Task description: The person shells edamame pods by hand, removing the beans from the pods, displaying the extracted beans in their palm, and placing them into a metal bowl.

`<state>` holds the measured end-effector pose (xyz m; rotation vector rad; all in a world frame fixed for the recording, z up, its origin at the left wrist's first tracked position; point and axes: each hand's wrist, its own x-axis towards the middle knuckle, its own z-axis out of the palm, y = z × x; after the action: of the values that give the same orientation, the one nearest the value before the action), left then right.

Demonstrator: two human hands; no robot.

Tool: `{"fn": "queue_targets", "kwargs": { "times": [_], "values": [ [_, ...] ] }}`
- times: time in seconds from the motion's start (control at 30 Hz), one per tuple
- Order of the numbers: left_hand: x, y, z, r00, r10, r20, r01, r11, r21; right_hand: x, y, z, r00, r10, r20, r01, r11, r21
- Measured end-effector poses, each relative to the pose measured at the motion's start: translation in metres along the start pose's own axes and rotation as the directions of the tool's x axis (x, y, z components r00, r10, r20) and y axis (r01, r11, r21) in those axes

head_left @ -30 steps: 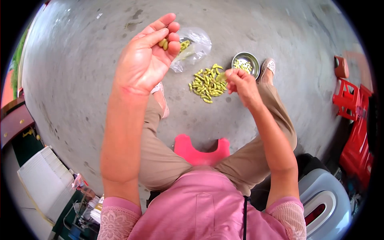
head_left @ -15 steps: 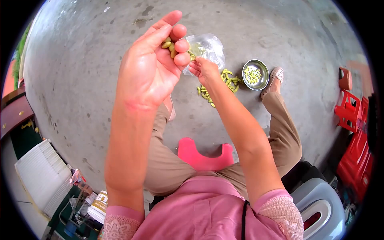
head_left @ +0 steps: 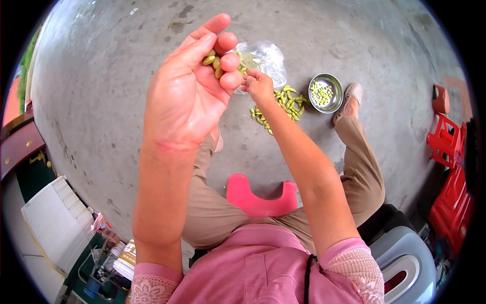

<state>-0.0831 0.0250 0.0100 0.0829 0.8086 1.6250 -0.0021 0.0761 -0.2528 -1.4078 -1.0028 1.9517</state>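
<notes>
My left hand (head_left: 190, 96) is raised close to the camera, palm up, its fingers curled round several shelled green soybeans (head_left: 217, 63). Farther down, my right hand (head_left: 259, 87) reaches to the near side of a clear plastic bag (head_left: 271, 60), fingers loosely bent and a little apart. I make out nothing held in it, though its fingertips are partly hard to see. Green pieces show inside the bag's left part, close to those fingertips. A pile of soybean pods (head_left: 289, 104) lies on the floor just right of my right hand. Beside it, a steel bowl (head_left: 325, 93) contains shelled beans.
A pink stool (head_left: 260, 197) shows between my legs on the concrete floor (head_left: 101, 76). Red plastic stools (head_left: 445, 139) and a grey plastic object (head_left: 410, 258) stand at the right. White stacked sheets (head_left: 55, 223) and a white tub (head_left: 125, 261) are at the lower left.
My right hand has shifted slightly, and its fingers have moved a little at the bag. My left hand keeps its beans in nearly the same place. The view has shifted slightly.
</notes>
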Motion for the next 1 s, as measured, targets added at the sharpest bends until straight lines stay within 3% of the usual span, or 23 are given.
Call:
{"fn": "queue_targets", "kwargs": {
  "times": [0.17, 0.23, 0.27, 0.33, 0.4, 0.43, 0.5, 0.53, 0.57, 0.6, 0.63, 0.67, 0.8, 0.87, 1.0],
  "values": [
    [-0.001, -0.002, 0.002, 1.000, -0.004, -0.005, 0.004, 1.000, 0.013, -0.004, 0.000, -0.008, 0.995, 0.094, -0.028, -0.087, 0.979, 0.184],
    [-0.002, -0.001, 0.000, 1.000, -0.007, 0.003, 0.007, 1.000, -0.011, -0.007, 0.001, -0.014, 0.966, 0.229, 0.124, -0.215, 0.970, -0.118],
    [-0.003, 0.000, -0.001, 1.000, -0.006, 0.004, 0.006, 1.000, -0.014, -0.012, 0.003, -0.017, 0.966, 0.229, 0.122, -0.214, 0.969, -0.121],
    [-0.004, 0.003, -0.002, 1.000, 0.003, 0.007, -0.003, 1.000, -0.007, -0.028, 0.018, -0.028, 0.881, 0.431, 0.197, -0.353, 0.874, -0.334],
    [-0.005, 0.004, -0.002, 1.000, 0.006, 0.019, -0.006, 1.000, -0.008, -0.041, 0.036, -0.043, 0.835, 0.527, 0.155, -0.409, 0.785, -0.466],
    [-0.005, 0.004, -0.002, 1.000, 0.007, 0.027, -0.007, 1.000, -0.002, -0.042, 0.044, -0.052, 0.872, 0.478, 0.105, -0.369, 0.783, -0.500],
    [-0.006, 0.005, -0.002, 0.999, -0.007, 0.041, 0.007, 1.000, 0.008, -0.025, 0.049, -0.077, 0.918, 0.342, 0.202, -0.211, 0.852, -0.480],
    [-0.006, 0.006, -0.003, 0.998, -0.010, 0.061, 0.009, 1.000, 0.030, -0.009, 0.034, -0.081, 0.945, 0.297, 0.136, -0.182, 0.824, -0.537],
    [-0.006, 0.005, -0.005, 0.998, -0.019, 0.053, 0.017, 1.000, 0.025, 0.002, 0.015, -0.087, 0.967, 0.228, 0.118, -0.139, 0.852, -0.505],
    [-0.006, 0.005, -0.005, 0.998, -0.026, 0.064, 0.024, 0.999, 0.028, 0.008, -0.007, -0.091, 0.984, 0.131, 0.120, -0.087, 0.946, -0.312],
    [-0.005, 0.004, -0.005, 0.996, -0.031, 0.080, 0.028, 0.999, 0.032, 0.015, -0.027, -0.096, 0.987, 0.099, 0.123, -0.067, 0.968, -0.243],
    [-0.005, 0.003, -0.005, 0.996, -0.034, 0.082, 0.032, 0.999, 0.031, 0.017, -0.045, -0.099, 0.989, 0.119, 0.091, -0.102, 0.980, -0.169],
    [-0.002, -0.001, -0.004, 0.990, -0.080, 0.119, 0.077, 0.997, 0.032, 0.014, -0.050, -0.116, 0.975, 0.199, 0.101, -0.180, 0.968, -0.174],
    [-0.001, -0.004, -0.002, 0.987, -0.106, 0.120, 0.103, 0.994, 0.033, 0.007, -0.013, -0.129, 0.969, 0.243, 0.051, -0.229, 0.953, -0.196],
    [-0.004, -0.012, 0.006, 0.984, -0.166, -0.066, 0.166, 0.986, -0.001, -0.017, 0.066, -0.148, 0.933, 0.311, -0.180, -0.350, 0.903, -0.251]
  ]
}}
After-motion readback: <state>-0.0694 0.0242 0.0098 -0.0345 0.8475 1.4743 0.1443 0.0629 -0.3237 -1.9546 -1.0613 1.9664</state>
